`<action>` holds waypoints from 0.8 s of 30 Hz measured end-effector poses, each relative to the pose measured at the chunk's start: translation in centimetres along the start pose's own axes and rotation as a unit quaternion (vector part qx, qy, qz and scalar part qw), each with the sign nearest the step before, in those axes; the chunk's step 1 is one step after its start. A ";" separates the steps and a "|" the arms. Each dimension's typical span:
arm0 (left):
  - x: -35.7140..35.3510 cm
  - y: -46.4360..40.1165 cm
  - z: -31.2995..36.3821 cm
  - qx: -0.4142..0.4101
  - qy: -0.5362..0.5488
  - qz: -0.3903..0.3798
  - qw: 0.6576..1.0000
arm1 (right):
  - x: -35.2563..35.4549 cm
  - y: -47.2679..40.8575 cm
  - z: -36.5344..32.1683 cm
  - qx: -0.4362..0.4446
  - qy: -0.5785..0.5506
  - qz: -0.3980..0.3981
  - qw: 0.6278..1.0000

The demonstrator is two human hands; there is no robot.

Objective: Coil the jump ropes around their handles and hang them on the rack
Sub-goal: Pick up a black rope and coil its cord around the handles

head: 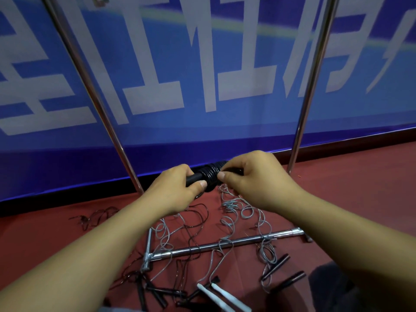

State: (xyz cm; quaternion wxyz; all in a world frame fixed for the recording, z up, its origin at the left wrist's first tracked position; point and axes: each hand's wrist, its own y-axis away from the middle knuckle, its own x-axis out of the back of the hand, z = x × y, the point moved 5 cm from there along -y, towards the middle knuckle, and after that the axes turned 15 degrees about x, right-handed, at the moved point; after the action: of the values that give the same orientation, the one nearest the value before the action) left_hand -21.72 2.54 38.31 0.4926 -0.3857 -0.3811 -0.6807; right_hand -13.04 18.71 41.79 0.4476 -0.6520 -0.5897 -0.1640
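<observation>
Rope in hand: black jump rope (210,174), cord wound in tight glossy turns around its paired black handles, held level in front of you above the floor, between the two rack uprights.
Left hand (174,188): your fingers curl round the bare handle end, thumb lying along it just beside the coil.
Right hand (254,176): your thumb and forefinger pinch at the coil's right edge; the other handle end pokes out under your fingers.
Loose ropes: grey rope (234,206) in tangled loops on the floor straight below your hands; thin black rope (198,212) looped beside it, both draped over the rack's base bar.
Spare handles: white handles (225,296) lie side by side near the bottom edge; black handles (276,265) to the right.
Rack (314,70): chrome uprights left and right, base bar flat on the floor.
Floor (360,176): dark red.
Backdrop: blue banner (180,122) with big white characters, hung behind the rack down to the floor.
</observation>
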 end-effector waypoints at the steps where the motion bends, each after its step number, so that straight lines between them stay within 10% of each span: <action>1: -0.2 0.2 0.1 -0.012 -0.004 -0.010 1.000 | 0.0 0.0 0.0 0.006 0.003 0.000 1.000; 24: -1.6 4.8 3.0 -0.253 0.027 -0.139 0.957 | -0.4 -0.5 1.1 -0.003 0.014 -0.007 1.000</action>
State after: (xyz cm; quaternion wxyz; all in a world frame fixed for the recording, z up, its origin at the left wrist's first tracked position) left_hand -16.28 4.80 38.74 0.2894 -0.4220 -0.2327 -0.8270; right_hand -13.91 19.27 41.13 0.4526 -0.6466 -0.5878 -0.1776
